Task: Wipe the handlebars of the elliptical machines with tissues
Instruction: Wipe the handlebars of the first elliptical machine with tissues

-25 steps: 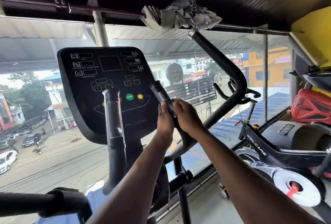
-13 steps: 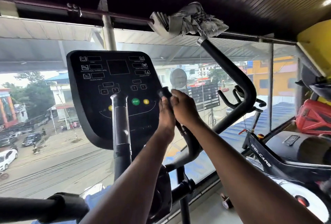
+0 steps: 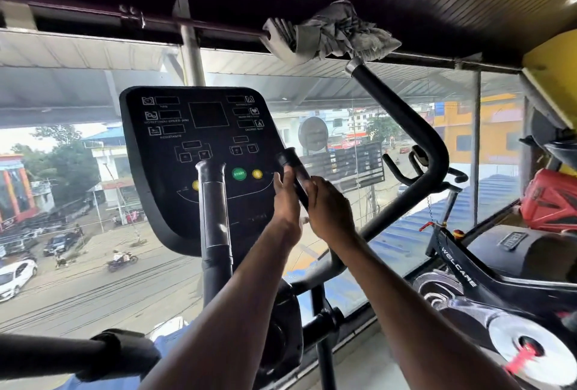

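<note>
The console [image 3: 199,152] stood left of the hands, and the long swing arm [image 3: 402,115] curved up to their right, a crumpled grey cloth [image 3: 337,30] draped on its tip. Between them the short inner handlebar [image 3: 292,161] rose slanted, its long axis running from lower right to upper left, its free end just above the fingers. The left hand [image 3: 285,199] and right hand [image 3: 327,205] were pressed to opposite sides of it, clasping the grip equally close. Whether a tissue lay under the palms could not be told.
</note>
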Demonstrator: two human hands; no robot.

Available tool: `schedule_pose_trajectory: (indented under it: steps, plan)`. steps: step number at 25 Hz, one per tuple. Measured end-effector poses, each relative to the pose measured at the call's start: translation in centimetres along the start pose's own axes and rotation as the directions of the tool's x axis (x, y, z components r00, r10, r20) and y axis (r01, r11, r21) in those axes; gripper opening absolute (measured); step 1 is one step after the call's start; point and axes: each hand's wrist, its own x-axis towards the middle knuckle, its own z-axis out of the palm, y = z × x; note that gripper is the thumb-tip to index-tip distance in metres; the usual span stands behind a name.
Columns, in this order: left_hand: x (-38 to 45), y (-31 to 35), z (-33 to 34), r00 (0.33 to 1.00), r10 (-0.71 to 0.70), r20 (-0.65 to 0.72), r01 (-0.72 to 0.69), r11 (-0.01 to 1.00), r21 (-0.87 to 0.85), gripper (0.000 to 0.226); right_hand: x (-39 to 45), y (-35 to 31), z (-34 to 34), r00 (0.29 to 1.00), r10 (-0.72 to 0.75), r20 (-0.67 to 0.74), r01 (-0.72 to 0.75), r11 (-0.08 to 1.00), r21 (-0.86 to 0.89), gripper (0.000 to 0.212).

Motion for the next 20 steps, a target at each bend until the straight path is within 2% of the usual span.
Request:
schedule_pose_trajectory:
  steps: [2,4,5,7,8,10,13,14,17,20]
  plan:
    - [-0.2,0.2,0.5,0.995,0.100,-0.023,-0.100,0.995,0.027,0.064,-1.8,2.1,-0.1,0.998,0.005,0.058,-0.002,0.999,-0.052,0.033]
    - [-1.2,0.0,1.1,0.967,0.239,-0.083,-0.230,0.968,0.105,0.047,-1.6,3.4,-0.6,0.982,0.095,0.165,-0.100,0.995,0.019,0.032]
    - [-1.7,-0.4,1.3,0.943,0.315,-0.107,-0.290,0.936,0.199,0.043,-1.6,3.2,-0.6,0.987,0.100,0.128,-0.111,0.990,0.082,0.032]
    - [-2.5,-1.8,1.7,0.913,0.398,-0.093,-0.339,0.864,0.372,0.045,-3.1,2.6,0.1,0.993,0.082,-0.083,-0.065,0.979,0.195,0.036]
    - [-2.7,-2.5,1.8,0.917,0.392,-0.079,-0.332,0.857,0.393,0.048,-4.2,2.9,0.5,0.986,0.078,-0.150,-0.040,0.970,0.239,0.041]
    - [-2.7,-3.1,1.9,0.927,0.368,-0.071,-0.319,0.873,0.369,0.044,-6.6,4.6,1.2,0.983,0.054,-0.178,-0.004,0.963,0.270,0.049]
    - [-2.4,-3.3,1.9,0.919,0.385,-0.089,-0.331,0.872,0.360,0.037,-6.8,5.3,0.7,0.978,0.186,-0.099,-0.130,0.901,0.413,0.053]
    - [-2.4,-3.5,2.0,0.916,0.390,-0.097,-0.335,0.873,0.354,0.038,-7.1,5.3,0.9,0.971,0.202,-0.130,-0.131,0.898,0.420,0.055]
    - [-2.8,-3.8,2.3,0.909,0.398,-0.122,-0.334,0.872,0.359,0.041,-10.2,6.4,3.2,0.967,0.167,-0.193,-0.075,0.910,0.407,0.046]
    - [-3.5,-4.1,3.0,0.890,0.411,-0.198,-0.312,0.865,0.392,0.048,-10.6,7.8,2.7,0.968,0.241,-0.067,-0.176,0.847,0.501,0.044]
